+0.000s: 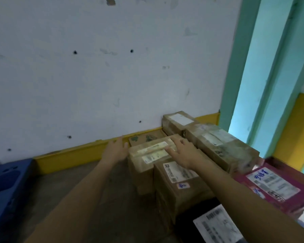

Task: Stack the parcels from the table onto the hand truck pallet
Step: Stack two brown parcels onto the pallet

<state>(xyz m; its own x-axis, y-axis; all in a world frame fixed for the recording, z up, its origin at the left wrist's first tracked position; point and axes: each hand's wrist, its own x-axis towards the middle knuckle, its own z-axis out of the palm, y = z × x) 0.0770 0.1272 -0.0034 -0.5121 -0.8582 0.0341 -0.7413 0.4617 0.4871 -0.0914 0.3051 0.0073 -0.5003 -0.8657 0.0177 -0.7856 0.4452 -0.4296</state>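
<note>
Your right hand lies flat on top of the tape-wrapped brown cardboard parcel, with its fingers straight and spread apart across the white labels. Your left hand is at the parcel's left side, fingers straight. Whether they touch the cardboard, you cannot tell. Just beneath your right wrist sits a brown box with a white label. Right of your right fingers lies a long taped parcel, and well left of your left fingers is a blue plastic pallet.

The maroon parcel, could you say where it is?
Head view, lower right: the maroon parcel lies right of the right arm, beside the long brown box.
</note>
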